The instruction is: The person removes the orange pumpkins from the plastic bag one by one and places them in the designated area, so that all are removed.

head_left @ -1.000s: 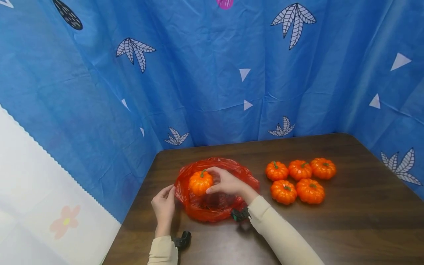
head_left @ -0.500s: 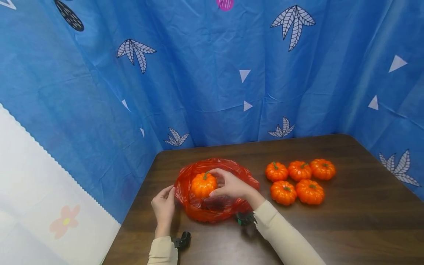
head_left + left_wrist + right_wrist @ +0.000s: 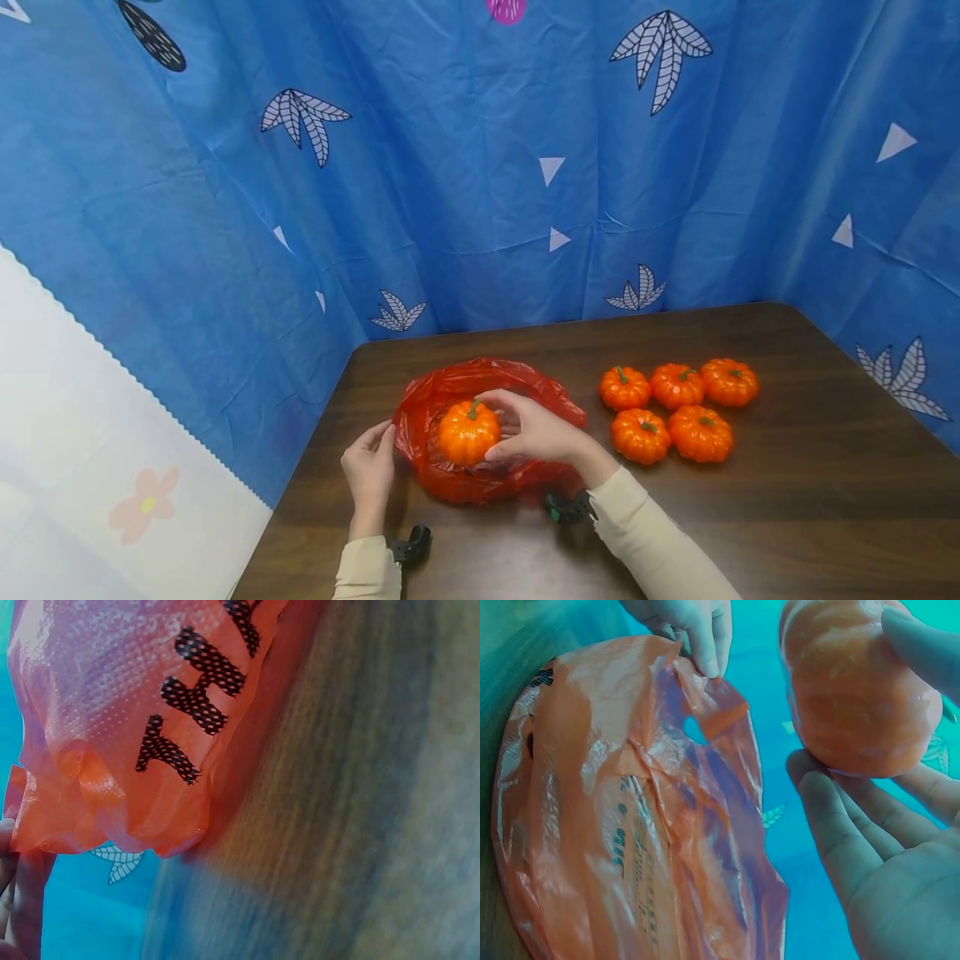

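A red plastic bag (image 3: 510, 372) lies with its mouth spread wide on the wooden table. My left hand (image 3: 371, 468) pinches the bag's left rim between thumb and fingers; the left wrist view shows dark printed letters on the bag (image 3: 112, 780). My right hand (image 3: 543, 429) grips a small orange pumpkin (image 3: 468, 433) with a green stem, above the bag's mouth. In the right wrist view, the thumb and fingers wrap round the pumpkin (image 3: 862, 690), apart from the bag (image 3: 592, 787). What lies deep in the bag cannot be made out.
Several more orange pumpkins (image 3: 701, 433) sit in two rows on the table (image 3: 810, 500), right of the bag. A blue patterned curtain (image 3: 465, 167) hangs behind the table. At the left is a white cloth (image 3: 90, 433) with a flower print.
My right hand has shifted the pumpkin slightly to the right and toward me, over the bag's mouth. The left hand has stayed at the bag's rim.
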Motion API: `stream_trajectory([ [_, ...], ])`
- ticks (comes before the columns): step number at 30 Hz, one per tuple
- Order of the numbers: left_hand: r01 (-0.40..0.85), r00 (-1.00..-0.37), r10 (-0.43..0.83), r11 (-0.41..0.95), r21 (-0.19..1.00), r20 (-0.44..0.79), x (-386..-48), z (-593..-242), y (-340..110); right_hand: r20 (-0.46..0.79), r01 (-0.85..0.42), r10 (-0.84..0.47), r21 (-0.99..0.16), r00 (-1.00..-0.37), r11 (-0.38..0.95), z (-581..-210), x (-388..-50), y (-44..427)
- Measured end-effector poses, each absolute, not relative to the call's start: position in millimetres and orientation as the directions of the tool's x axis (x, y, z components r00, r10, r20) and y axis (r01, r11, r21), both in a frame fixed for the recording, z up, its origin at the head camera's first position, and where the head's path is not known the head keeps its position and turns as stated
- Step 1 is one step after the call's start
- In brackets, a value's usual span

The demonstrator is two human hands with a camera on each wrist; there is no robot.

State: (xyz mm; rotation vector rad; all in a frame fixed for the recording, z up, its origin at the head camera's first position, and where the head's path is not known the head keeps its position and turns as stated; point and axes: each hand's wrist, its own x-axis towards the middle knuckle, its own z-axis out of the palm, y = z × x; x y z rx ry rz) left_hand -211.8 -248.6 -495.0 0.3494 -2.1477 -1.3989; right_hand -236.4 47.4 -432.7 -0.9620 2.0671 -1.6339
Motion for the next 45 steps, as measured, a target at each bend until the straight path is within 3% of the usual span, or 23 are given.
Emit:
stream_trajectory([
  [14, 0.069, -0.817, -0.492, 0.433, 0.899, 0.300, -211.8, -494.1, -248.5, 0.174, -0.280, -0.699, -0.959, -0.694, 0.038, -420.6, -229.2, 68.2],
  [25, 0.067, -0.814, -0.496, 0.438, 0.897, 0.303, -212.0, -494.9, -248.2, 0.234, -0.337, -0.695, -0.941, -0.680, 0.013, -419.9, -232.5, 84.9],
  [45, 0.070, -0.812, -0.496, 0.440, 0.895, 0.308, -212.1, -492.7, -248.6, 0.127, -0.317, -0.687, -0.935, -0.715, 0.157, -402.2, -223.2, 121.4],
])
